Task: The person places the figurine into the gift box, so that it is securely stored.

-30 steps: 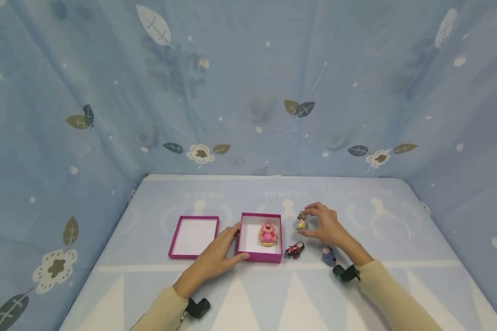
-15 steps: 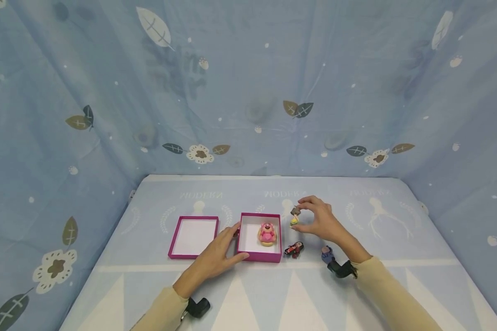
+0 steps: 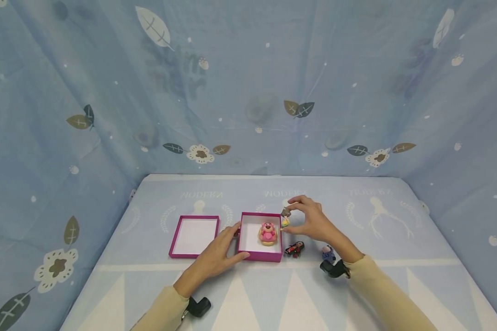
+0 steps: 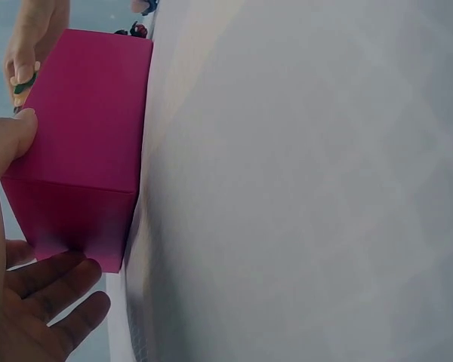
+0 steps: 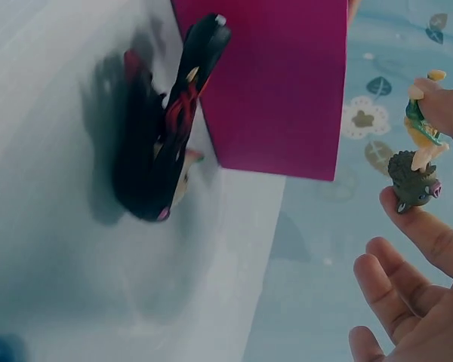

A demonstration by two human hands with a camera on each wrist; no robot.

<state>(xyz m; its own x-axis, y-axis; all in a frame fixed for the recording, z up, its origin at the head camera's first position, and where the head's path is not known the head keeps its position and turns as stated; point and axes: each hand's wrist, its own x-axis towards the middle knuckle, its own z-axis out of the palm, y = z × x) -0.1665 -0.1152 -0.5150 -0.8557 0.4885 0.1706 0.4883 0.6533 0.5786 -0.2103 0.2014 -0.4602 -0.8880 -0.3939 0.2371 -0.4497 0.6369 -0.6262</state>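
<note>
In the head view, a magenta box with a white inside holds a pink bear figurine. My left hand holds the box at its near left corner. Its thumb lies at the near rim and its fingers are against the left wall. With thumb and index finger, my right hand pinches a small figurine by its ends, at the box's right rim. This figurine has a grey-brown boar head and a yellow and green lower part; the other fingers of that hand are spread apart from it.
The magenta-edged lid lies inside up left of the box. A black and red figurine lies just right of the box, and a blue figurine is further right by the right wrist. Patterned curtains surround the table.
My right hand has carried the boar-headed figurine leftward, from beyond the black and red figurine to the box's right rim. The left hand, box and lid stay in place.
</note>
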